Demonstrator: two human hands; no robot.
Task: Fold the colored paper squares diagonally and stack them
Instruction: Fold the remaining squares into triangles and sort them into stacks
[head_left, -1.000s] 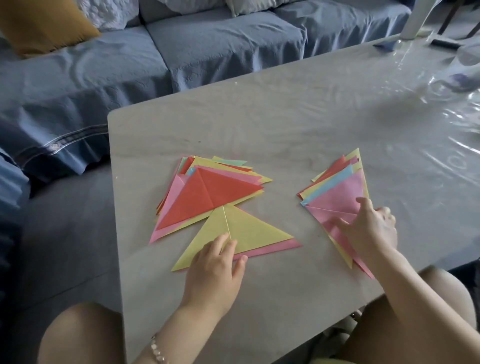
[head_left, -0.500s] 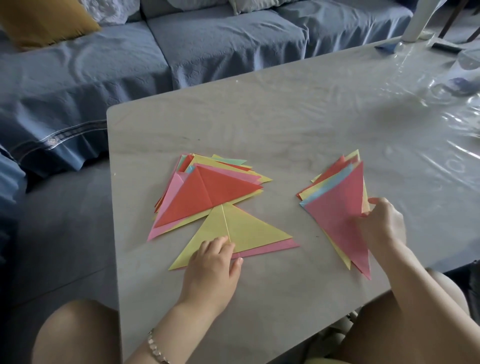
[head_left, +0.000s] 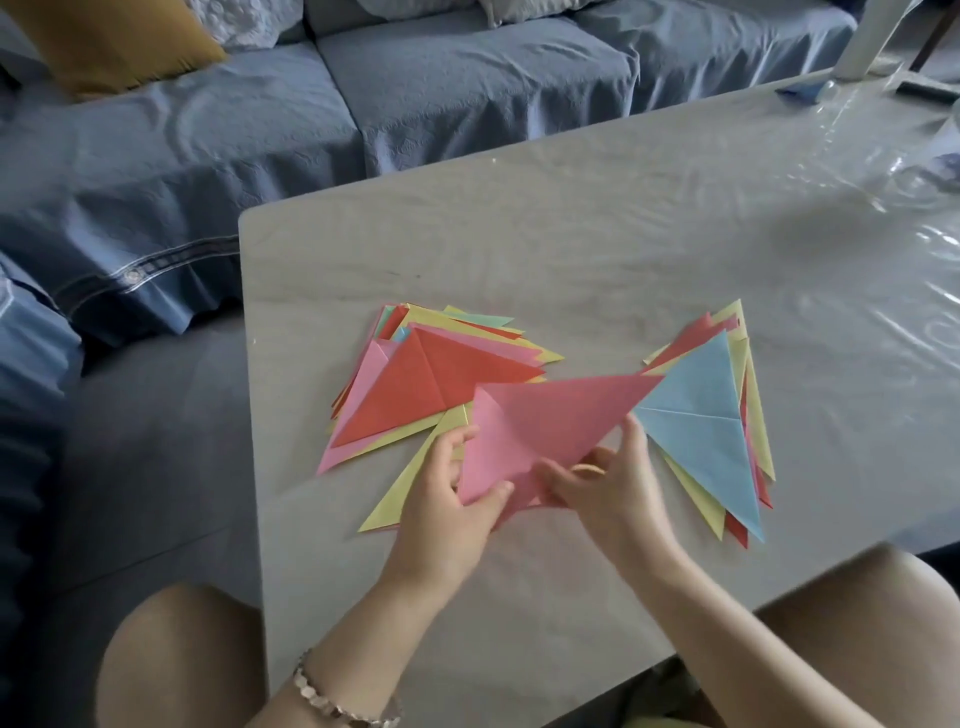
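Left stack (head_left: 436, 387) lay fanned on the counter (head_left: 519, 234), red triangle on top. A yellow triangle (head_left: 402, 493) lay just in front of it, partly under the left hand (head_left: 447, 501). That hand pinched the pink paper (head_left: 550, 421) at its lower-left edge, thumb on top, other fingers behind the sheet. The pink paper was lifted off the counter and held between both hands. Its long axis ran from lower left to upper right, and its far tip reached over the edge of the right stack (head_left: 701, 431). Right hand (head_left: 615, 488) gripped the sheet's lower edge, fingers curled onto it. Right stack sat just beside that hand, blue triangle on top.

Key relation: the sheet was centred between the two stacks, one hand per end. The left hand was nearer the left stack, the right hand nearer the right one. My guess is the fold comes next, across that long axis. Couldn't tell which stack takes the finished piece.
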